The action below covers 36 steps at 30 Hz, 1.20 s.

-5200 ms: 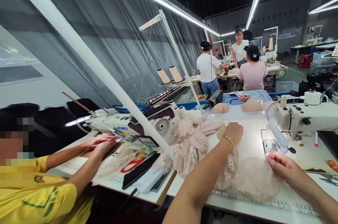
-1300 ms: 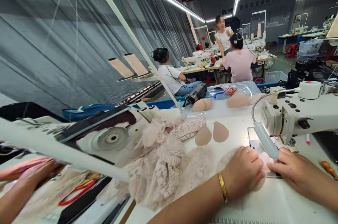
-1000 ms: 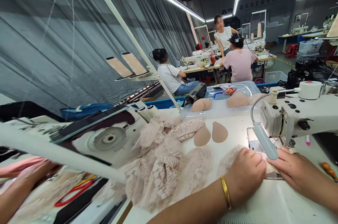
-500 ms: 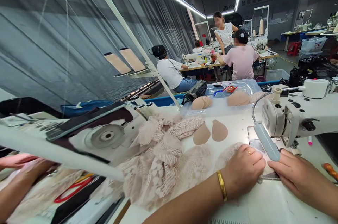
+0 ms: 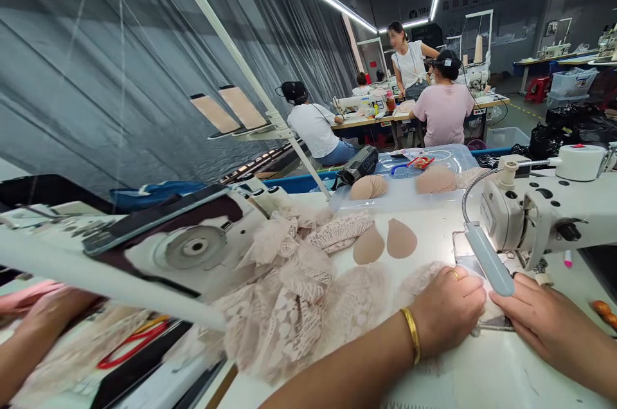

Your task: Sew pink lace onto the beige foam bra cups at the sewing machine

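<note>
My left hand (image 5: 448,309), with a gold bracelet and a ring, is closed on a piece of beige lace fabric (image 5: 420,281) at the sewing machine (image 5: 525,213). To its right, my right hand (image 5: 552,319) lies with bent fingers against the same work, beside the needle area; its fingertips are partly hidden. A grey lamp head (image 5: 489,261) on a flexible neck hangs between both hands and covers the needle. Two beige teardrop-shaped pads (image 5: 369,245) lie flat on the white table beyond my left hand. A heap of lace (image 5: 289,293) spreads to the left.
A clear plastic tray (image 5: 347,204) behind the pads holds stacked beige pads (image 5: 369,187). A slanted thread stand (image 5: 250,74) crosses the left side. A co-worker's arm (image 5: 43,325) and red-handled scissors (image 5: 132,345) are at far left. Other people sit and stand beyond.
My left wrist has shifted slightly right; both hands stay at the machine. In the background, the seated person in pink has drawn an arm in, and the standing person has changed posture.
</note>
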### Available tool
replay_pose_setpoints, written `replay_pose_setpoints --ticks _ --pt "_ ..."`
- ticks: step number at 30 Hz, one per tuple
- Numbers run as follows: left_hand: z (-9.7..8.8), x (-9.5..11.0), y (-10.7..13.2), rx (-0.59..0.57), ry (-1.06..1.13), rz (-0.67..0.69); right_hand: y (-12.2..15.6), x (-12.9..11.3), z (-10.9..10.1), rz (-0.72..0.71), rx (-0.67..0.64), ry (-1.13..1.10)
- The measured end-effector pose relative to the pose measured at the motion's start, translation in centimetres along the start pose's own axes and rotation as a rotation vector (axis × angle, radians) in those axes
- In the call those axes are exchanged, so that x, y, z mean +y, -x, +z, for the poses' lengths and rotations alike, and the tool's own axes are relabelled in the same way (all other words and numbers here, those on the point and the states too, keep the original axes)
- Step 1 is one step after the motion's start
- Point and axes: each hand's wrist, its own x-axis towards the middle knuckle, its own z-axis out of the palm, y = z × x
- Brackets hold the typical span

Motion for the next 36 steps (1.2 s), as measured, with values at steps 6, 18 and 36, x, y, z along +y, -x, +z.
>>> replay_pose_setpoints --ticks 6,18,36 --pt "0.6 -0.5 -0.2 0.002 0.037 -0.004 -0.1 0.2 0.2 0.001 0.014 -0.008" --pt "1.8 -2.9 -2.0 0.045 0.117 0.067 -0.1 1.3 1.2 0.093 0.012 0.095" --pt "1.8 -3.0 -2.2 0.04 0.05 0.077 -0.4 0.4 0.3 0.057 0.036 0.057"
